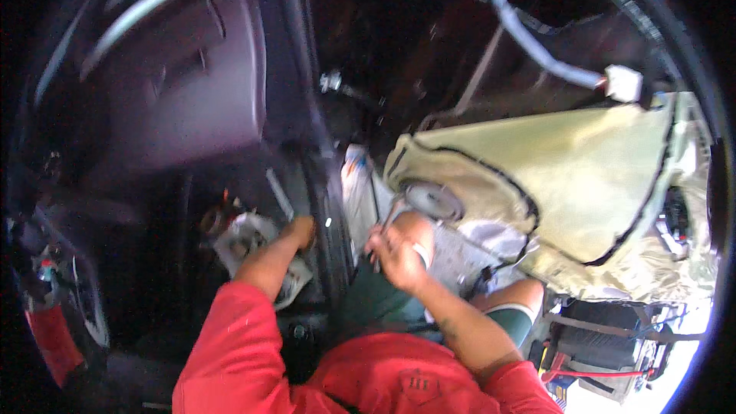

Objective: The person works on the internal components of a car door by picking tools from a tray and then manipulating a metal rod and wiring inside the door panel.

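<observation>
My left hand (302, 232) is closed, reaching over the dark interior on the left. A slim pale metal bar (280, 193) sticks up from its fingers; blur hides what kind it is. My right hand (397, 254), in front of my bent knee, has its fingers curled round a thin metal tool (390, 215) whose working end I cannot make out. Just beyond that hand is a round grey speaker (434, 199) in a door with its trim off. A yellowish sheet (567, 176) edged with black sealant covers most of the door.
Under my left forearm lies a crumpled pale bag (257, 244) with small items. A grey cable ending in a white connector (622, 84) hangs at the upper right. A dark upright pillar (326, 215) stands between my hands. A black case (598, 337) is at the lower right.
</observation>
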A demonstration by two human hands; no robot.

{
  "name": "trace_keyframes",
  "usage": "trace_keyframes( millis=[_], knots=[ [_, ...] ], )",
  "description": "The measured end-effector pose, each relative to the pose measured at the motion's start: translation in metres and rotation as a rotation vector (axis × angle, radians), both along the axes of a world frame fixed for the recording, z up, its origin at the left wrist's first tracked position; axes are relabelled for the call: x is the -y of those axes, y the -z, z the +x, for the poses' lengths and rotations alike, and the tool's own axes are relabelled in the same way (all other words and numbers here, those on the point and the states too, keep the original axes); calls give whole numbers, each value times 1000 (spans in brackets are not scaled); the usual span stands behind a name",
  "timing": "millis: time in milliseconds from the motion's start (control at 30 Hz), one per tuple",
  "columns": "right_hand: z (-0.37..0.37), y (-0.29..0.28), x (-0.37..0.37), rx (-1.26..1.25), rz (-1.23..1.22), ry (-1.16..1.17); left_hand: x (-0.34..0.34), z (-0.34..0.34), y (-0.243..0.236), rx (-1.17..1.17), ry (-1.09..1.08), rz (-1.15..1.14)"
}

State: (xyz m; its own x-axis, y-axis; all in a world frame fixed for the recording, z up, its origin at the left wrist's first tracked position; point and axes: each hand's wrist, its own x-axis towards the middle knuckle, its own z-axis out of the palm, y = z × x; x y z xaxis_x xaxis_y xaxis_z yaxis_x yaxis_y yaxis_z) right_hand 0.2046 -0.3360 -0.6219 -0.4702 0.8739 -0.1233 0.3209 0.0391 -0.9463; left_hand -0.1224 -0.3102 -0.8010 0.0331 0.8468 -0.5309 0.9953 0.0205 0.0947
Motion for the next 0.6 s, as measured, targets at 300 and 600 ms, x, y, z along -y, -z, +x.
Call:
trace_keyframes(
  millis=[300, 600],
  knots=[
    [37, -63, 53, -171, -16, -65, -16, 39, -207, 341, 31, 83],
    [72, -146, 64, 19, 368, 9, -23, 125, -313, 1772, -38, 334]
  ],
)
